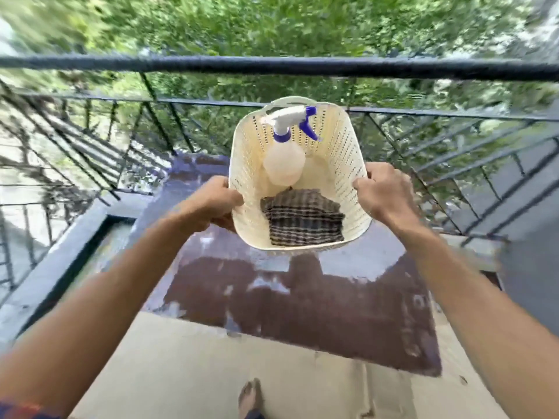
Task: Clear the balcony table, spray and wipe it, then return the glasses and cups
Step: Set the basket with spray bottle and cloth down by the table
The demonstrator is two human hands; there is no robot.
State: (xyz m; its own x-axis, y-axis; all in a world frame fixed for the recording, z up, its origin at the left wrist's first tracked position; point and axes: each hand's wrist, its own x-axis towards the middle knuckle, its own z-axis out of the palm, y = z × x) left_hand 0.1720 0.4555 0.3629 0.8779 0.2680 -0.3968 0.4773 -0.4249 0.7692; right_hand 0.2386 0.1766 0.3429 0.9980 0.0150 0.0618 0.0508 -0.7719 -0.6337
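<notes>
Cream perforated basket (338, 146) is gripped by both sides over the far half of the brown bench (302, 303). The left hand (211, 204) curls round its left rim and the right hand (384, 192) clamps the right rim, thumbs inside. In it a spray bottle (284, 164) leans on the far wall, nozzle up, and a folded checked cloth (302, 219) lies at the near end. Whether the base touches the bench I cannot tell.

No glasses or cups show, and the top looks glossy and patchy, so I judge the step to be moving the cleaning kit, though which way is unclear.

To do it well:
- hold the basket level, since it tips toward the person and the bottle could roll
- move both hands together
- stay well inside the railing (272, 66), which is just beyond
- set it down flat before letting go
</notes>
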